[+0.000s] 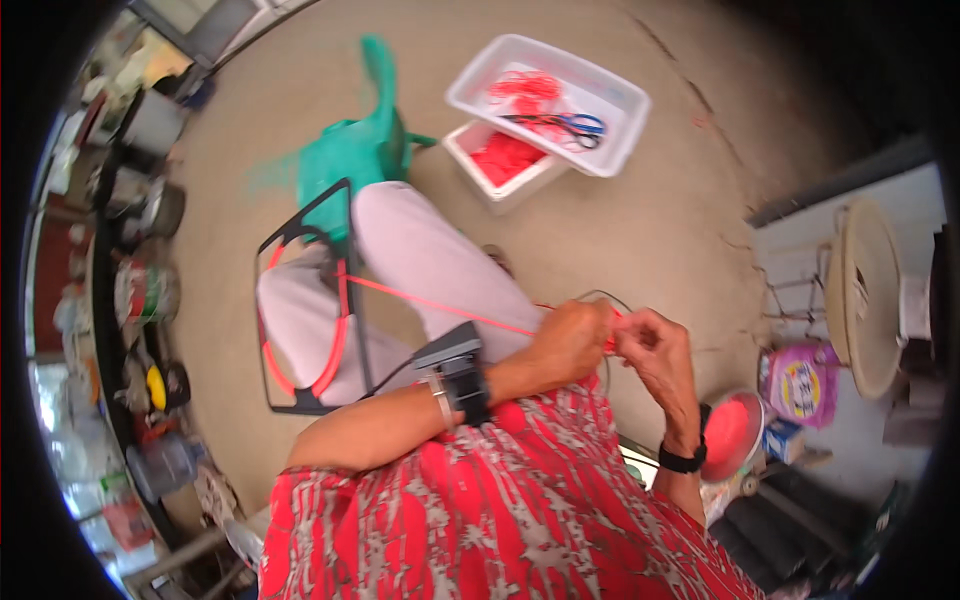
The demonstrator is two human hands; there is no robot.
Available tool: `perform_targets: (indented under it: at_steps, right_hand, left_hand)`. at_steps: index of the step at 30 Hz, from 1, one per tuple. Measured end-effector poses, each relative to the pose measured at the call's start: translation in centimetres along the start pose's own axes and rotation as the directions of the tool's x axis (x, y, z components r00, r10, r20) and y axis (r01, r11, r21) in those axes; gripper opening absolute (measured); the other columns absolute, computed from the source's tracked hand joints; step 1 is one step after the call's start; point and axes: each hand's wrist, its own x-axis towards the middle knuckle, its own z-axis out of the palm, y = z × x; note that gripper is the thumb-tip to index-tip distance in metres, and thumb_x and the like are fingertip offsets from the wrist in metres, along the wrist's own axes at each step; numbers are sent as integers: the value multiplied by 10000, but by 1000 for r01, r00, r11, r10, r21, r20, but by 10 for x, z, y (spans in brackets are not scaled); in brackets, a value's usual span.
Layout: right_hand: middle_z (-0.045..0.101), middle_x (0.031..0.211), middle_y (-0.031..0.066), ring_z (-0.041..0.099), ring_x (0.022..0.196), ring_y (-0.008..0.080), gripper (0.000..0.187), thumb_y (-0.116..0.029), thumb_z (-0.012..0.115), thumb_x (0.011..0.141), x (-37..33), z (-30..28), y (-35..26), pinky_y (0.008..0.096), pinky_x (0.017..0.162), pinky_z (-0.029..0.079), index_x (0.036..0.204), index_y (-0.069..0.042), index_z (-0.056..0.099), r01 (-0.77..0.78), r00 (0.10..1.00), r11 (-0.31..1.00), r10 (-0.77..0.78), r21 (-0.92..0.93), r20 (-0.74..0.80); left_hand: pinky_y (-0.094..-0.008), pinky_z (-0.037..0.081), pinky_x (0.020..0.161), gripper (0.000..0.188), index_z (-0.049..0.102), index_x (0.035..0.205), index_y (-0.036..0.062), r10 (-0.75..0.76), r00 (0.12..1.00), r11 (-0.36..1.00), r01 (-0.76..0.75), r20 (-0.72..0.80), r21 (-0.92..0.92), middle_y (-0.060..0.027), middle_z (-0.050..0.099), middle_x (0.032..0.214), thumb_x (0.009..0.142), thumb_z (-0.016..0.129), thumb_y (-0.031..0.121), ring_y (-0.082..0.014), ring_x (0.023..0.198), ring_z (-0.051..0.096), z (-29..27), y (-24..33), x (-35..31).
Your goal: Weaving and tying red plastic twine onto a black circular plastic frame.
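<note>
Both hands, left hand (568, 340) and right hand (655, 345), pinch a thin red cord (440, 306), probably plastic, stretched tight from a black frame (300, 240); bare floor (640, 230) lies ahead.

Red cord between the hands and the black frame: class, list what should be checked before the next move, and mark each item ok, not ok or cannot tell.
1. Red cord runs taut from the black frame to the hands: ok.
2. Left hand closed on the cord: ok.
3. Right hand pinching the cord's end: ok; the knot itself, cannot tell.
4. Frame steadied against the legs: ok.
5. Scissors in the white tray, away from the hands: ok.
6. Cord free of tangles at the fingers: cannot tell, blurred.
</note>
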Motion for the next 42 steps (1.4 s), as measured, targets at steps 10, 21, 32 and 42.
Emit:
perform_targets:
  at_steps: [10,21,32,42]
  right_hand:
    - [616,669,19,547,598,58,55,-27,593,774,4,15,6,214,539,452,789,23,610,-52,998,995,48,-83,-45]
    - [587,665,3,535,582,57,69,-69,554,817,9,-1,7,187,520,402,806,-14,594,-149,988,962,137,228,71]
    - [558,670,20,526,565,102,87,-101,526,837,20,0,31,231,495,425,842,-32,578,-161,985,891,175,425,6]
    - [530,657,20,519,548,112,67,-98,521,833,18,-6,18,239,480,427,843,-37,548,-169,985,848,160,503,62]
  left_hand:
    - [-514,456,645,128,567,783,-9,-158,987,979,152,33,138,-242,614,772,788,523,110,-449,752,586,16,-8,1]
    - [-455,428,618,78,550,817,13,37,994,996,-45,99,73,-200,571,712,777,552,81,-380,686,568,-17,2,0]
    - [-398,422,616,69,511,851,14,55,996,996,-60,-74,-70,-157,524,763,806,563,13,-349,696,542,-42,-10,-7]
    - [-219,392,513,60,538,847,53,-218,975,909,221,50,-354,30,554,744,895,569,70,-51,645,494,-65,-13,9]
